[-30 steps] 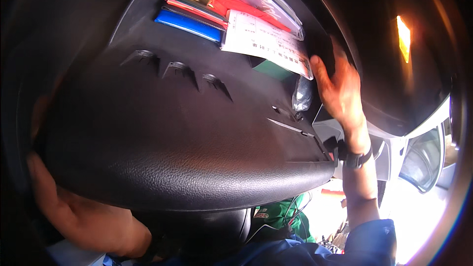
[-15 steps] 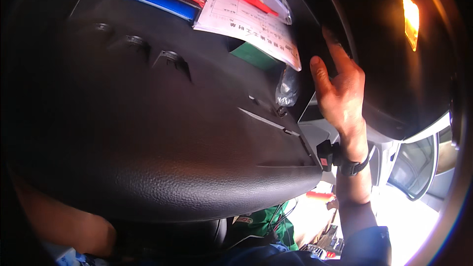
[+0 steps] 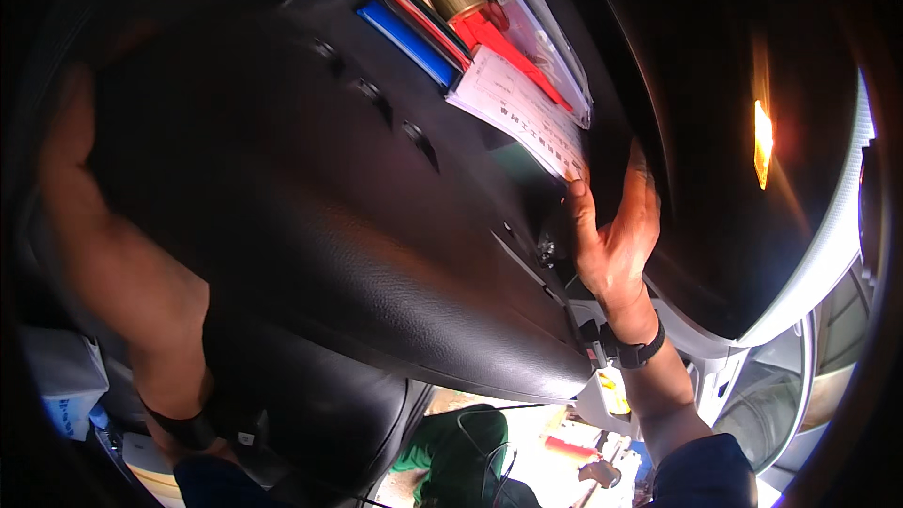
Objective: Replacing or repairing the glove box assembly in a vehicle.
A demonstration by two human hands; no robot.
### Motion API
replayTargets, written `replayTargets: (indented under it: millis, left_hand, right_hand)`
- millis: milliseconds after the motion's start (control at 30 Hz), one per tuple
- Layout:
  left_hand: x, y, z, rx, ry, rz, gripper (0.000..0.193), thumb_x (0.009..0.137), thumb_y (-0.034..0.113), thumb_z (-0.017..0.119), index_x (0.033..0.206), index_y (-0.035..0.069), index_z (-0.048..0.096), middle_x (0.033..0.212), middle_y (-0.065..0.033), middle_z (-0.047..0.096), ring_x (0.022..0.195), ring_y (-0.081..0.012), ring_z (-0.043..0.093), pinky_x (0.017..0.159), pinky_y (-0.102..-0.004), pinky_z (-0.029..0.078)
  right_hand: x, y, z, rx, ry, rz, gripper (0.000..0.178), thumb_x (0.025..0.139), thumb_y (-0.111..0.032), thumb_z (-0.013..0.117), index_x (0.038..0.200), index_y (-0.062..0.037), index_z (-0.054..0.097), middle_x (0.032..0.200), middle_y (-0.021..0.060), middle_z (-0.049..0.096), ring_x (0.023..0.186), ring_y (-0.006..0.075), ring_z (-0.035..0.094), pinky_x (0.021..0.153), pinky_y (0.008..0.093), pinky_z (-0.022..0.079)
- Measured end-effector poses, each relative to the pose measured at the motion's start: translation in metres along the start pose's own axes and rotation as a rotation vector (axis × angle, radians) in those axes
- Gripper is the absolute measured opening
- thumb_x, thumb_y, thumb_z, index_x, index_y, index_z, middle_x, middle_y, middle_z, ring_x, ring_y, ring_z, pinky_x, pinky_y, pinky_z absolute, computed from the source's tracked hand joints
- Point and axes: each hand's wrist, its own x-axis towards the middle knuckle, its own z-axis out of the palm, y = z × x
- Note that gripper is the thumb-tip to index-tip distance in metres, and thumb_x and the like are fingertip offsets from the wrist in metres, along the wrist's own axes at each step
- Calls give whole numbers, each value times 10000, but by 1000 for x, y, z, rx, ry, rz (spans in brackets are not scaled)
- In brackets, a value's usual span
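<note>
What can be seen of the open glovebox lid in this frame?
The glovebox lid is a large black panel with a grained, leather-like outer face, hanging open and tilted toward the camera. Small ridges line its inner edge. The left hand grips its left side; the right hand rests at its right end, by the white paper.

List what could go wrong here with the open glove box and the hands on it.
1. The white paper sheet lies loose at the compartment's edge, right by the right hand; a nudge might slide it out.
2. The right hand's fingers sit near the lid's hinge side, so they might get pinched if the black lid swings.
3. The left hand is in deep shadow at the lid's far side; its grip cannot be judged.
</note>
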Motion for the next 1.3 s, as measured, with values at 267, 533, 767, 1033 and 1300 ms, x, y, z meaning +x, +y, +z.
replayTargets:
  millis: [267,533,767,1033,1300]
  left_hand:
    - [7,-7,-15,92,-198,133,475,1040,179,492,1478,61,350,1425,-246,518,1305,-379,529,1141,-447,383]
    - [13,28,15,-415,49,-493,571,1075,444,328,1364,-5,531,1339,-162,593,1231,-236,575,1096,-326,401]
    - [4,33,14,-559,256,-536,708,1047,565,301,1344,-21,564,1328,-103,603,1263,-224,537,1118,-327,360]
    - [-44,80,20,-446,367,-781,538,1042,470,462,1328,20,537,1180,-58,578,1108,-196,537,1059,-361,395]
    - [-160,278,10,-194,146,-1240,613,1004,512,494,1405,48,474,1370,-96,522,1300,-253,471,1109,-414,321]
  right_hand:
    - [-10,9,3,49,29,-80,825,903,-387,672,1428,158,343,1372,387,440,1262,502,458,1088,501,344]
    - [-12,6,2,34,47,-111,861,907,-471,642,1421,158,356,1348,392,457,1259,499,462,1085,515,340]
    - [-18,4,-2,0,157,-162,887,808,-442,709,1383,151,386,1227,386,508,1108,520,511,987,554,399]
    - [-15,17,-4,145,-25,-108,698,842,-496,688,1160,97,502,966,296,584,854,462,587,778,537,474]
    - [-136,40,-86,794,-271,-236,366,892,-102,645,1230,32,601,1216,252,636,1112,415,615,993,456,467]
